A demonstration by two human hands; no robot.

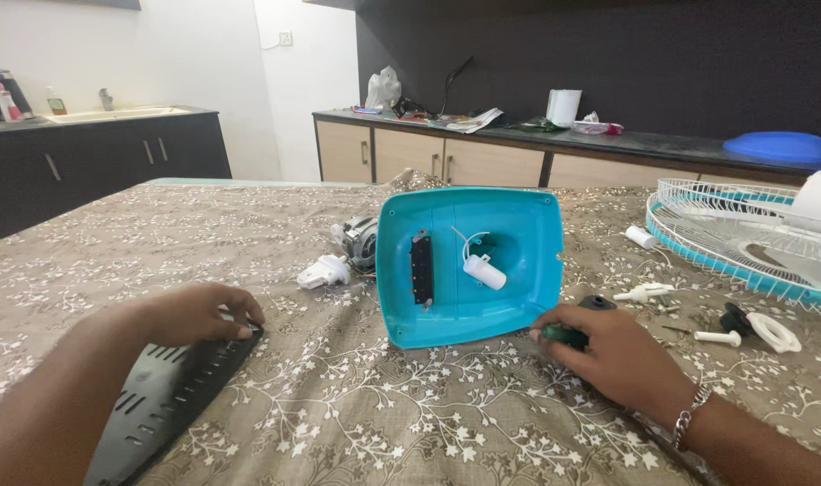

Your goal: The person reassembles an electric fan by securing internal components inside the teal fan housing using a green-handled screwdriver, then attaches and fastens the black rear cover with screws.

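The left hand (199,312) lies at the near left of the table, fingers curled down with their tips pressing the far edge of a black slotted cover (163,400); it rests on the panel rather than gripping it, and the panel runs from under the fingers back toward the near edge of the view. The right hand (613,355) sits at the near right, fingers closed around a green-handled tool (563,336), probably a screwdriver, though the hand hides most of it. Its tip end points left and lies just beside the near right corner of a turquoise fan base shell (469,261), which stands tilted up on its near edge in the middle of the table, open side facing the viewer. Inside it are 1 black switch block (421,268) and 1 white capacitor (484,272) on thin wires. Between the 2 hands the patterned tablecloth (356,396) is open along the near side. Just left of the shell lie a white plug (324,272) and a grey motor (361,238), touching or nearly so. To the right, small white plastic parts (644,292) and a black knob (736,319) crowd the cloth, with a white fan grille (743,234) at the far right edge.
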